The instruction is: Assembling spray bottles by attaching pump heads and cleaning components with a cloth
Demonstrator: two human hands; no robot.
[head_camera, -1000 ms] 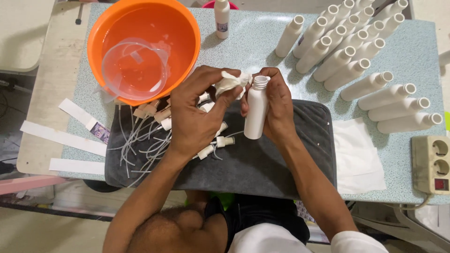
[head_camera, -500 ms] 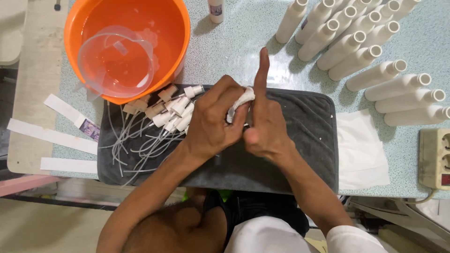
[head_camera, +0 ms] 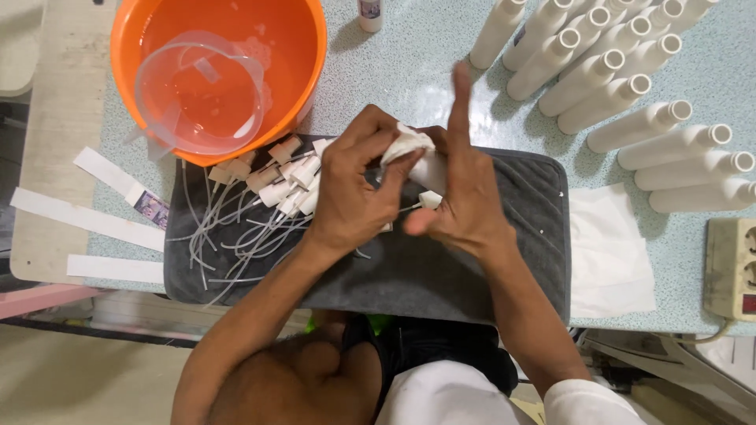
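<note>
Grey terry cloth, a dark towel (head_camera: 472, 267) spread at the near edge of a speckled pale-blue tabletop (head_camera: 409, 71), is seen beneath two bare hands joined at its middle. A white plastic bottle (head_camera: 429, 169) is held between them, mostly hidden by the palms; a white pump cap (head_camera: 403, 145) at its upper end is pinched by the curled fingers and thumb of the left hand (head_camera: 354, 193). The bottle is wrapped by the right hand (head_camera: 465, 208), whose thumb is pressed against the lower part while the index finger is stretched straight up and away from it. A small white pump head (head_camera: 431, 199) is seen just beside the right thumb; whether it is gripped cannot be told.

To the left of the hands, a heap of white pump heads with thin clear dip tubes (head_camera: 260, 205) is spread over the towel. Beyond it, a round orange plastic basin (head_camera: 311, 55) is seen with a clear measuring jug (head_camera: 197, 98) lying inside. Uncapped white bottles (head_camera: 630, 94) are laid in rows at the upper right. A white paper tissue (head_camera: 606, 252) is placed just right of the towel, a white power strip (head_camera: 728, 267) at the far right edge, and white paper strips (head_camera: 87, 220) at the left
</note>
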